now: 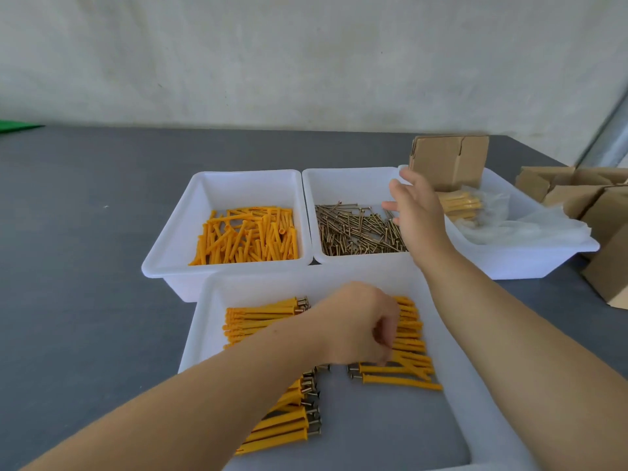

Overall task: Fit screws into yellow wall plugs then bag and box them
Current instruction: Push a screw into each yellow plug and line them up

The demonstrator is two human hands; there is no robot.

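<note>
Left hand (356, 324) curled over plugged screws (397, 377) | right hand (416, 209) spread, empty

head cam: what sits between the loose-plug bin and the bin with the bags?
In the head view, the bin of loose screws sits between the bin of yellow plugs and the bin with bags; the right hand hovers over its right edge.

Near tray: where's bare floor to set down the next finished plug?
In the near tray, the floor is bare at its near right, below the right-hand row of assembled plugs and right of the left-hand rows. Its middle is crowded under the left hand. The right hand hovers over the screw tray.
</note>
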